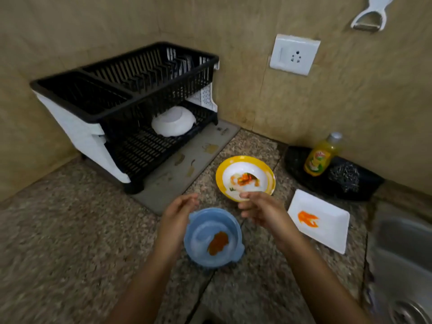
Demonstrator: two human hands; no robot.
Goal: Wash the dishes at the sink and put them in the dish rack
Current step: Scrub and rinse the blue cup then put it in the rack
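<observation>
A blue bowl [214, 238] with a brown smear stands on the granite counter in front of me. My left hand [177, 215] is beside its left rim, fingers curved and apart, holding nothing. My right hand [260, 210] pinches the near rim of a yellow-rimmed white bowl [245, 175] with orange food remains. A white rectangular plate [319, 220] with an orange stain lies to the right. The black two-tier dish rack [126, 106] stands at the back left, with an upturned white bowl [173, 122] on its lower tier. The steel sink [402, 260] is at the right edge.
A grey drying mat [187, 164] lies under the rack. A yellow dish soap bottle [321, 157] and a steel scrubber [344, 176] sit on a black tray by the wall. A wall socket [294, 54] and a hanging peeler [371, 17] are above.
</observation>
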